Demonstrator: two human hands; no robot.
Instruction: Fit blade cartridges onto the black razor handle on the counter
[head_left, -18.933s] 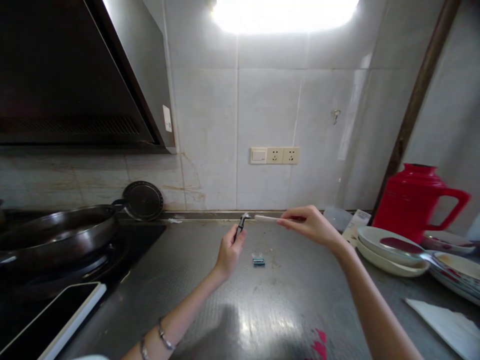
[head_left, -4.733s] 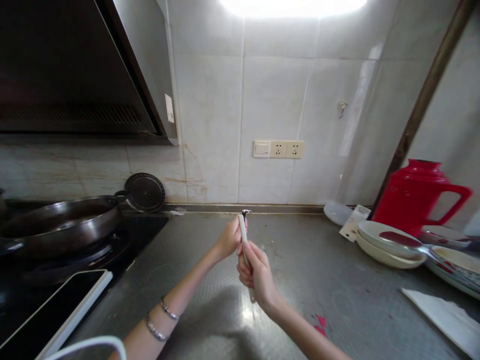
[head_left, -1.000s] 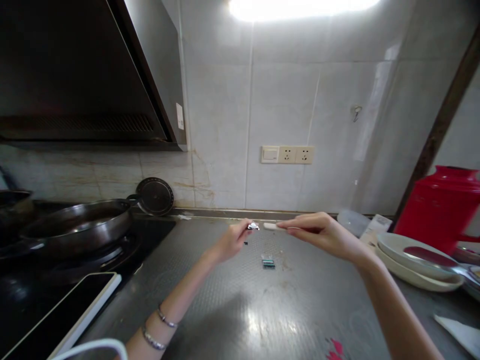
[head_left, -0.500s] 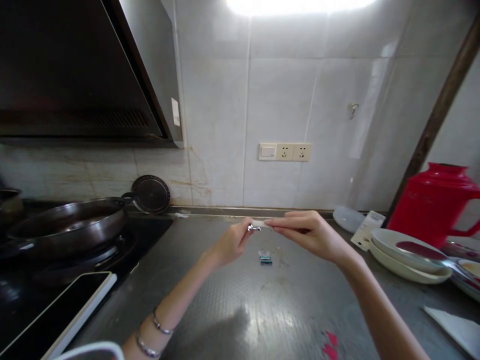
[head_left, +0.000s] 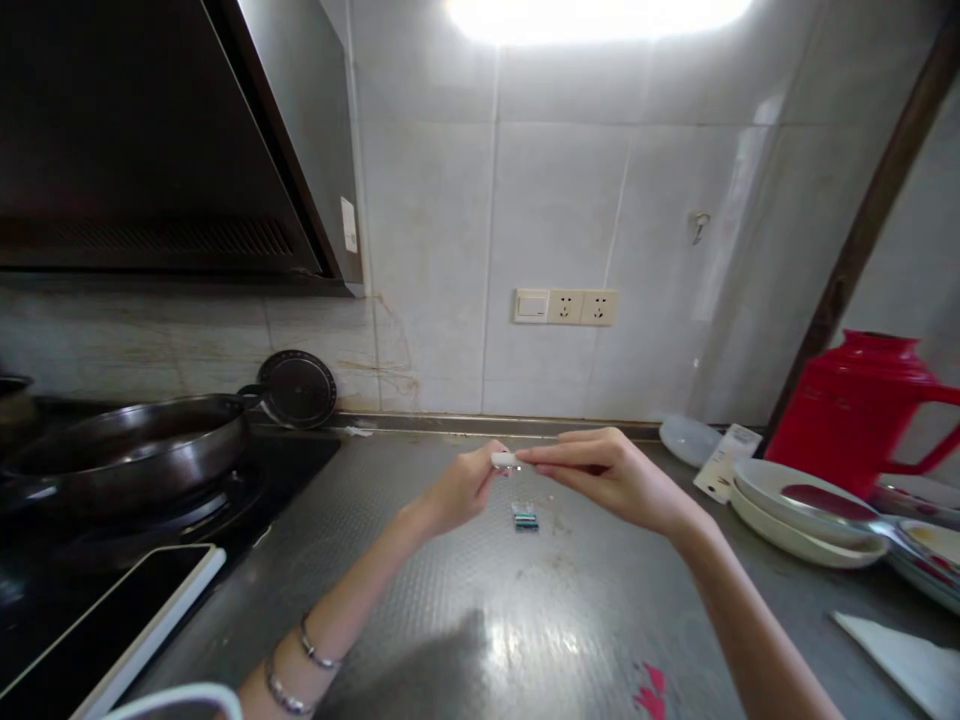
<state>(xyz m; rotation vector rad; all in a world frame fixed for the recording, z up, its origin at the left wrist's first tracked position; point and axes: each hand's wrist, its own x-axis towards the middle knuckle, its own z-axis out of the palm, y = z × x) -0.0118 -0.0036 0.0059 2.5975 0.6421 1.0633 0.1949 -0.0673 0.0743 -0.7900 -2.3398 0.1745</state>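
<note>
Hands closed gap since a second ago; metal razor head, then apart from white handle, now met handle tip. Left hand (head_left: 457, 490) pinched razor head (head_left: 504, 461). Right hand (head_left: 600, 478), at 3 o'clock of it, pinched white handle (head_left: 559, 465); parts touched, seemingly joining. Blade cartridge (head_left: 525, 517) lay on steel counter (head_left: 480, 620) just beneath. Farther: pan (head_left: 127, 455) at 9 o'clock, red jug (head_left: 862, 410) at 3 o'clock.

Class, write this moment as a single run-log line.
left hand: pinching razor head | right hand: gripping white razor handle | razor cartridge: on steel counter
</note>
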